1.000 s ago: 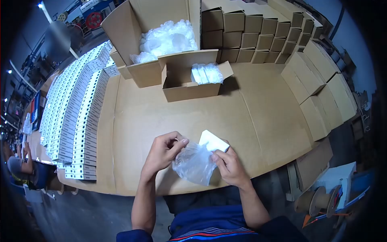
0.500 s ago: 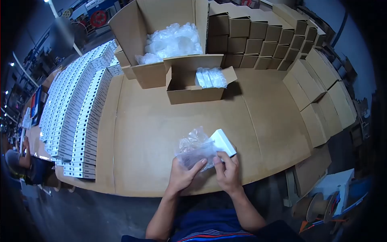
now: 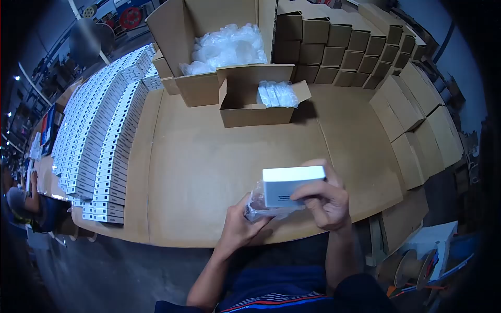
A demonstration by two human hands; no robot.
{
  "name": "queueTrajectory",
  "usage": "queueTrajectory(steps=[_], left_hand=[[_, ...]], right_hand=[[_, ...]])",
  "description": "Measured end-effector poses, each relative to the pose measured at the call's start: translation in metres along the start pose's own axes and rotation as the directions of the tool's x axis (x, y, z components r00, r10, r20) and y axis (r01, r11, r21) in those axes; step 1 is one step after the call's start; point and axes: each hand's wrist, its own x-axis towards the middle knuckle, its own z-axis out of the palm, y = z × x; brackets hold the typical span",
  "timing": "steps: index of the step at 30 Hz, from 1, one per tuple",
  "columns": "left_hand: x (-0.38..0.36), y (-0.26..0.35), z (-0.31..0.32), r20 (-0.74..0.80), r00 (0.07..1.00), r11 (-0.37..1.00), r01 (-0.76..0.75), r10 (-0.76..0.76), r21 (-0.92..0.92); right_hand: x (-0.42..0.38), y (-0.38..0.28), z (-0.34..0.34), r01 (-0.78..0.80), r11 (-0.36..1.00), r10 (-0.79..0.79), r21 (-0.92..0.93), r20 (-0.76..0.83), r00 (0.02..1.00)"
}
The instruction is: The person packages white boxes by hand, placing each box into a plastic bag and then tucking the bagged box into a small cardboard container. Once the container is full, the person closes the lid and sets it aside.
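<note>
Box | pinched in my right hand, thumb under, fingers over the top, just above the table edge | left hand grips the bag at the box's left end | tip: I'd keep the mouth wide and the box square so corners don't snag.

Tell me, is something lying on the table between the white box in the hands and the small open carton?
Nothing visible. The white box is held above the table, whose cardboard surface up to the small open carton shows nothing lying on it.
</note>
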Motion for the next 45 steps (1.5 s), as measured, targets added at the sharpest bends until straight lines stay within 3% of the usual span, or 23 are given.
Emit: queueTrajectory(steps=[4, 6, 10, 13, 14, 17, 20, 23, 27, 29, 31, 32, 35, 39, 40, 43, 45], left_hand=[[0.001, 0.011, -0.003, 0.011, 0.998, 0.998, 0.055, -0.054, -0.020], [0.000, 0.007, -0.003, 0.007, 0.997, 0.990, 0.073, -0.073, -0.120], [0.000, 0.008, -0.004, 0.015, 0.992, 0.971, 0.124, -0.124, -0.205], [0.002, 0.003, -0.007, 0.026, 0.993, 0.990, 0.121, -0.119, -0.073], [0.002, 0.004, -0.008, 0.028, 0.990, 0.990, 0.139, -0.138, -0.037], [0.000, -0.001, -0.012, 0.098, 0.987, 0.991, 0.131, -0.128, -0.023], [0.003, 0.004, -0.009, 0.119, 0.983, 0.934, 0.170, -0.139, -0.313], [0.004, 0.006, -0.013, 0.175, 0.959, 0.900, 0.271, -0.223, -0.340], [0.000, -0.009, -0.011, 0.152, 0.955, 0.831, 0.297, -0.255, -0.471], [-0.002, -0.012, -0.009, 0.146, 0.941, 0.716, 0.329, -0.307, -0.615], [-0.003, -0.013, -0.009, 0.093, 0.947, 0.719, 0.294, -0.306, -0.630], [-0.003, -0.013, -0.008, 0.065, 0.950, 0.720, 0.275, -0.305, -0.637], [-0.002, -0.020, -0.003, -0.023, 0.957, 0.637, 0.175, -0.291, -0.750], [0.000, -0.016, -0.001, -0.078, 0.957, 0.600, 0.110, -0.279, -0.792], [0.002, -0.015, 0.000, -0.091, 0.957, 0.602, 0.097, -0.275, -0.793], [0.003, -0.016, 0.001, -0.105, 0.957, 0.614, 0.088, -0.270, -0.785], [0.003, -0.023, -0.004, -0.106, 0.959, 0.655, 0.096, -0.261, -0.749]], right_hand=[[0.013, 0.002, 0.013, 0.019, 0.999, -0.026, 0.047, 0.140, 0.990], [0.013, 0.004, 0.015, -0.021, 0.997, 0.006, 0.081, 0.184, 0.983], [0.002, 0.022, 0.029, -0.096, 0.994, 0.086, 0.057, 0.161, 0.983], [-0.003, 0.027, 0.035, -0.180, 0.979, 0.175, 0.092, 0.062, 0.983], [-0.009, 0.032, 0.038, -0.285, 0.933, 0.290, 0.219, 0.011, 0.957], [-0.008, 0.034, 0.035, -0.329, 0.905, 0.345, 0.270, -0.013, 0.938], [-0.008, 0.031, 0.036, -0.317, 0.925, 0.325, 0.211, -0.005, 0.946], [-0.007, 0.025, 0.033, -0.373, 0.921, 0.371, 0.114, 0.037, 0.928], [-0.005, 0.031, 0.029, -0.389, 0.916, 0.376, 0.095, 0.128, 0.918], [-0.009, 0.035, 0.032, -0.427, 0.878, 0.399, 0.218, 0.160, 0.903], [-0.012, 0.037, 0.034, -0.422, 0.846, 0.379, 0.326, 0.191, 0.906], [-0.017, 0.036, 0.036, -0.513, 0.689, 0.466, 0.511, 0.229, 0.854], [-0.032, 0.038, 0.045, -0.322, 0.673, 0.446, 0.666, -0.018, 0.895], [-0.049, 0.033, 0.069, -0.345, 0.760, 0.468, 0.550, -0.095, 0.879], [-0.051, 0.034, 0.075, -0.405, 0.761, 0.543, 0.507, -0.157, 0.825], [-0.046, 0.034, 0.075, -0.422, 0.743, 0.567, 0.519, -0.153, 0.810], [-0.042, 0.039, 0.066, -0.372, 0.807, 0.475, 0.459, -0.129, 0.870]])
